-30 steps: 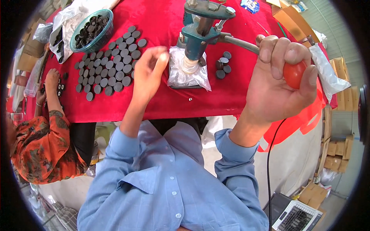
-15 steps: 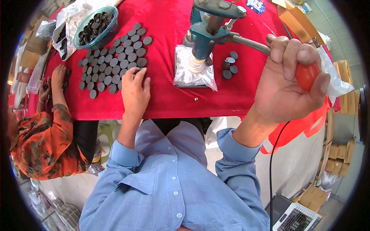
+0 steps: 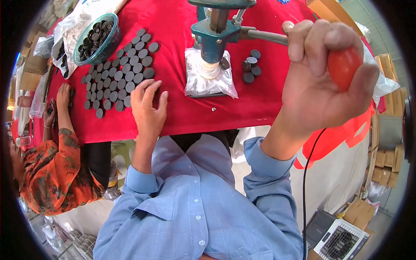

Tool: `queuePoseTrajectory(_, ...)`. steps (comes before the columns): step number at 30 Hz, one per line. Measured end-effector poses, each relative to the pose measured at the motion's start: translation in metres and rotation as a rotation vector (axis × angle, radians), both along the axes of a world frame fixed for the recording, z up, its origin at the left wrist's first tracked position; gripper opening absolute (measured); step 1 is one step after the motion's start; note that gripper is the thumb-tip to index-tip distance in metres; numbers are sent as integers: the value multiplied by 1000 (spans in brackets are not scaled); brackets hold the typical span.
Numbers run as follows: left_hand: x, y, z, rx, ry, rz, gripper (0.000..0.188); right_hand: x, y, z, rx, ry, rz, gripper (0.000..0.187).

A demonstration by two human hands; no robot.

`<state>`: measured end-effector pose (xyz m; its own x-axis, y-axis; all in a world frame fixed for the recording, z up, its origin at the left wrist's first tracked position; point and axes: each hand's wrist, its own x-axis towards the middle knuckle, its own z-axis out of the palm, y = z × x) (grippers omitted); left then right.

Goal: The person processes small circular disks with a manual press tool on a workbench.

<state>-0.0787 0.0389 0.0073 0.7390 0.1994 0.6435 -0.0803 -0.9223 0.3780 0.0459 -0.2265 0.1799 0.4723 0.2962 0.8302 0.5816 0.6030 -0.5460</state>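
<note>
My right hand is closed around a red ball knob at the end of a metal lever. The lever comes out of a teal hand press. Under the press's ram, a pale round piece sits on a pad wrapped in clear plastic; a dark disc shows beside the ram. My left hand, fingers apart, rests on the red cloth at the near right edge of many flat black discs. No object shows in it.
A teal basket of black caps stands at the back left by a white bag. Several discs lie right of the press. At left, a co-worker's hands rest on the red-covered table. Cardboard boxes stand at the back right.
The view has shifted a little. My right hand, still on the knob, looks slightly higher and nearer. My left hand has slid a bit rightward relative to the discs.
</note>
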Motion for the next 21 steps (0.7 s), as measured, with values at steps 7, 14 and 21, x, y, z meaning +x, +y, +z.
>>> queuePoseTrajectory(7,57,-9,30,-658,120,-416,43,-19,51,36,106,318,-557,41)
queuePoseTrajectory(14,155,-27,51,-1124,149,-597,51,38,53,49,192,272,-329,41)
queuePoseTrajectory(21,204,-12,42,-1259,182,-813,60,66,66,39,495,678,834,52)
